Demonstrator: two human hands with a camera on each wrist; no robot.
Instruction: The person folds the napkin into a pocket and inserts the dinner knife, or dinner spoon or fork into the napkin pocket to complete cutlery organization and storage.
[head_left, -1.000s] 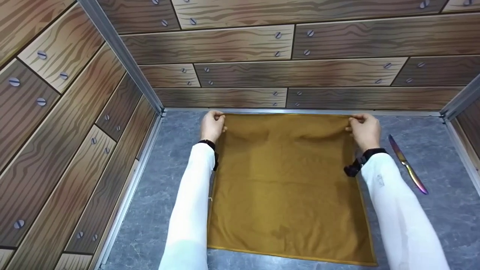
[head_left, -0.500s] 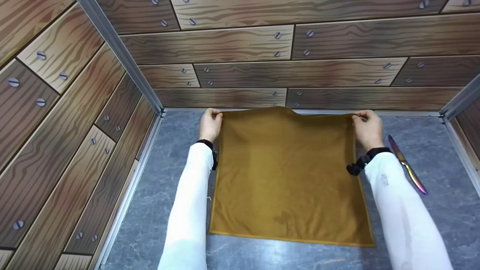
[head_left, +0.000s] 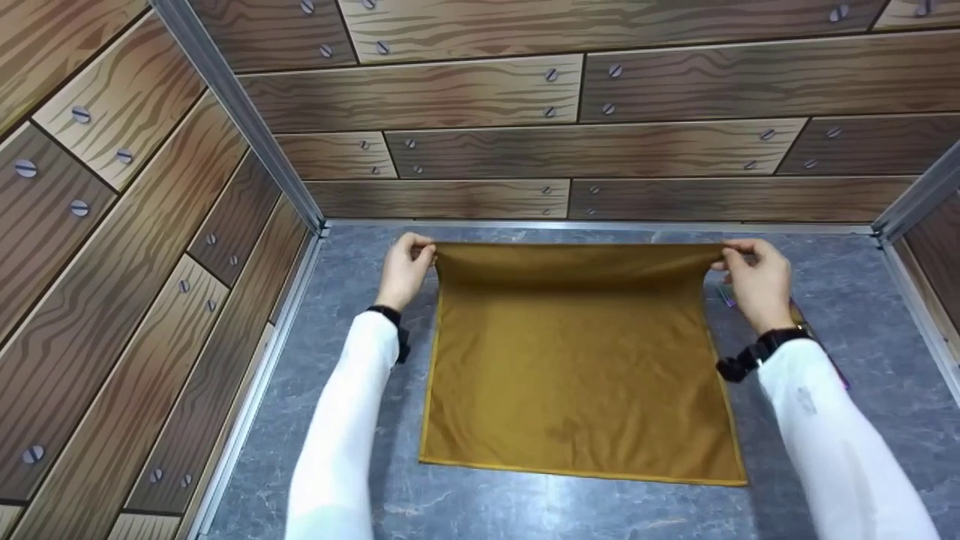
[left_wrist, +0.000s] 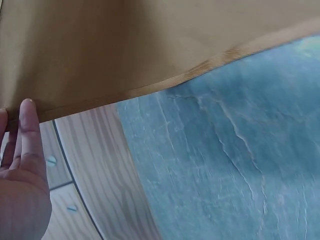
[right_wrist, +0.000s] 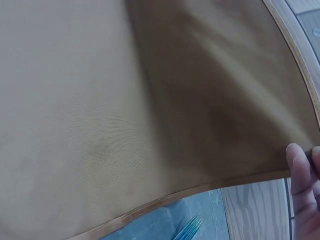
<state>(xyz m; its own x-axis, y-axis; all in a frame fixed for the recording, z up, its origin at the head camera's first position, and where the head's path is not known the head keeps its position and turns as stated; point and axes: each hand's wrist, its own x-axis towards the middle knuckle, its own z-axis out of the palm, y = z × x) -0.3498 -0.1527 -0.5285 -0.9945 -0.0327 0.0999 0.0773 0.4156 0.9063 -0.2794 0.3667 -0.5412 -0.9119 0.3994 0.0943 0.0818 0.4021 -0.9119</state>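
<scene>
A mustard-brown cloth (head_left: 570, 375) with a hemmed edge lies on the grey marbled surface, its far edge lifted and pulled straight. The left hand (head_left: 405, 271) pinches its far left corner between thumb and fingers. At the far right corner, the right hand (head_left: 760, 285) pinches the cloth in the same way. Both wrist views show the raised cloth (left_wrist: 100, 50) sloping down from the fingers. Beside the cloth's right edge, the shiny tines of a fork (right_wrist: 189, 229) show in the right wrist view; the rest of it is hidden.
A rainbow-sheened knife (head_left: 825, 354) lies to the right, partly covered by the right hand and wrist. Wood-print panels (head_left: 465, 199) wall the back and sides. A metal strip (head_left: 525, 223) runs along the surface's back edge.
The cloth's near edge has slid away from the person. Both hands have moved slightly apart and its far edge is now raised taut. Fork tines have come into view; the knife has become partly hidden.
</scene>
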